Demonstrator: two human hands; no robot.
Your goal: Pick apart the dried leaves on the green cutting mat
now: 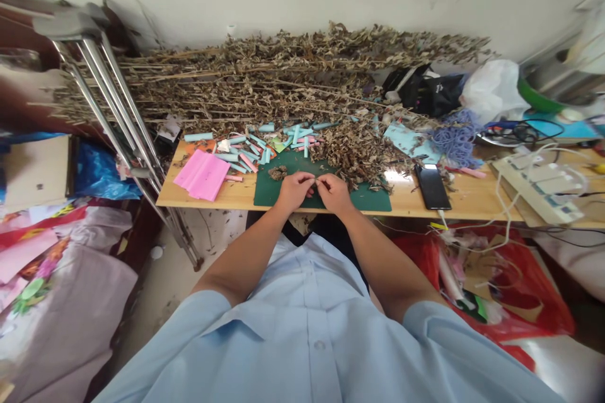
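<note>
Over the front of a green cutting mat [269, 192], my left hand [297, 190] and my right hand [333, 192] meet fingertip to fingertip. Both are closed in a pinch, and whatever lies between the fingers is too small to make out. A small clump of dried leaves [277, 172] sits on the mat just left of my left hand. Behind and to the right of my right hand spreads a heap of loose dried leaves [352, 150]. Several blue and pink paper rolls [250, 145] lie scattered beyond the mat, with pink paper sheets [202, 175] at the left.
Long dried leafy stems [265, 85] are stacked along the wall. A phone [432, 186] on a cable, a power strip [539, 186] and purple string [456, 137] occupy the table's right side. Metal crutches [111, 101] lean at the left; a red bag [534, 289] hangs below right.
</note>
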